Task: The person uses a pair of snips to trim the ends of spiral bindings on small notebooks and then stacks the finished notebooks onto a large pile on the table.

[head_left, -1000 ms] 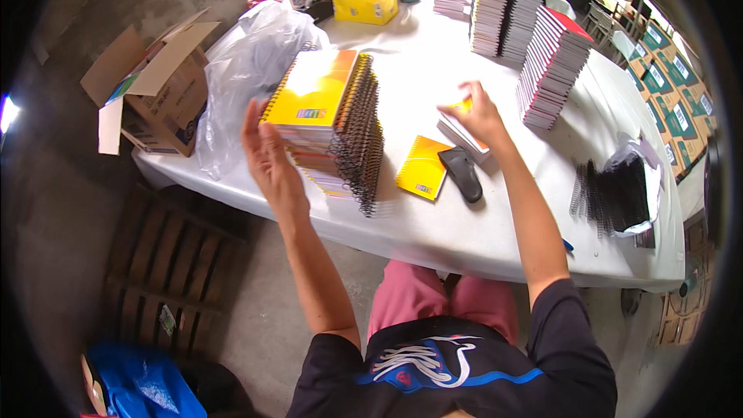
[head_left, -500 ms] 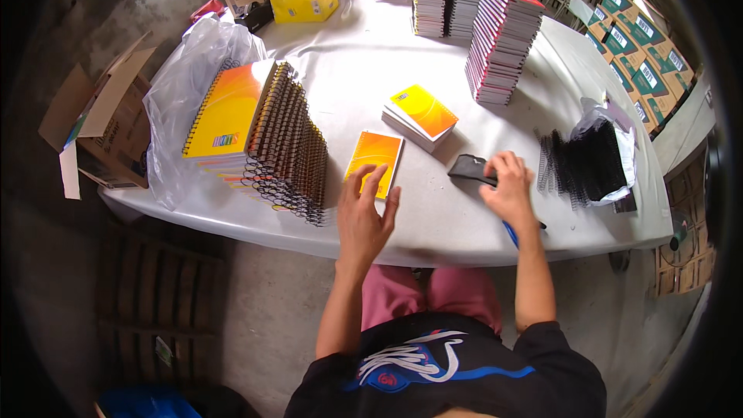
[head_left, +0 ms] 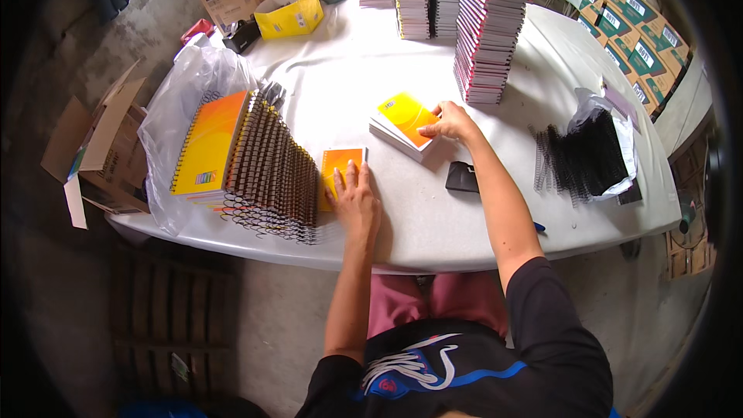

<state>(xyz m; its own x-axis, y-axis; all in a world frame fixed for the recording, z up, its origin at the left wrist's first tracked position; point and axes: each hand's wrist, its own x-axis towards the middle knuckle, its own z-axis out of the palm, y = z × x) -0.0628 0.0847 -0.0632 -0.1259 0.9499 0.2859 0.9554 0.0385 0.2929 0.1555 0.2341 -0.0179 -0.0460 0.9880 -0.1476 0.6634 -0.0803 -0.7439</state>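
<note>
My left hand (head_left: 357, 205) lies on a small orange-yellow notebook (head_left: 344, 156) near the table's front, fingers extended over its cover. My right hand (head_left: 455, 122) reaches forward to a short stack of yellow-orange notebooks (head_left: 402, 112). Its thumb rests on the top cover while the fingers curl at the right edge, gripping the top notebook, which still lies on the stack. Below that wrist sits a small black pouch (head_left: 462, 177). To the left of my left hand stands a tall pile of notebooks with dark spiral coils (head_left: 205, 135).
Loose black coils (head_left: 596, 155) lie in a plastic wrapper at the right. Tall red-covered notebooks (head_left: 489, 42) are stacked behind. A blue pen (head_left: 539, 227) is by my right forearm. An open carton (head_left: 108, 147) stands left; a yellow box (head_left: 288, 15) sits farther back.
My right hand has left the black pouch and moved forward to the short notebook stack. My left hand has come down onto the loose notebook. The view has shifted slightly.
</note>
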